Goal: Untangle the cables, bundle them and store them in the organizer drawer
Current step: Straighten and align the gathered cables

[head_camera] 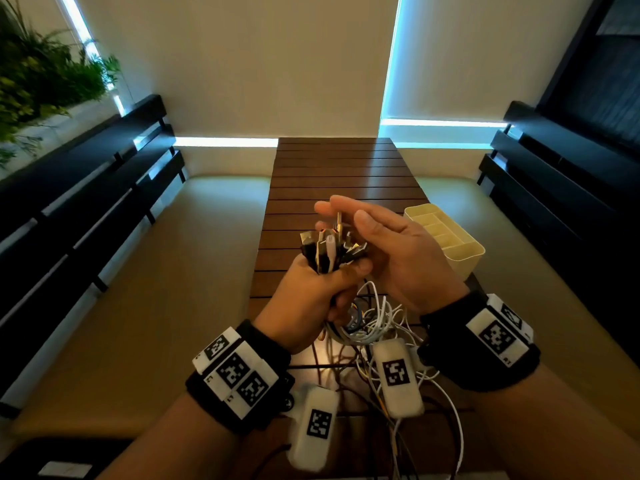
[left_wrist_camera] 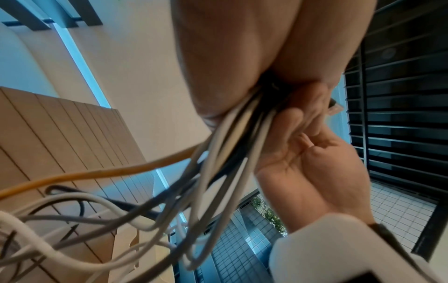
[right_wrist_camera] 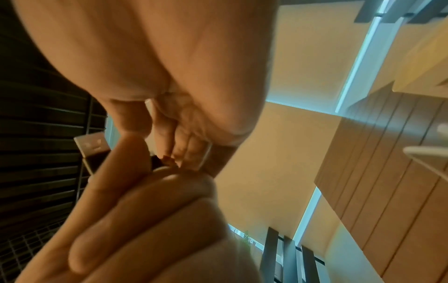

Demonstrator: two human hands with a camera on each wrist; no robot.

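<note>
While left hand (head_camera: pixel 308 303) grips cables (head_camera: pixel 327 252) and right hand (head_camera: pixel 394 254) pinches plug (head_camera: pixel 339 221), slatted table (head_camera: pixel 332 168), cream organizer (head_camera: pixel 464 258), dark benches (head_camera: pixel 86 188)

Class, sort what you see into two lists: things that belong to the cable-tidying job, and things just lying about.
Job: cables; their plugs; left hand gripping them; right hand at the plugs; organizer.

Just there: table; plant; benches; blinds.
</note>
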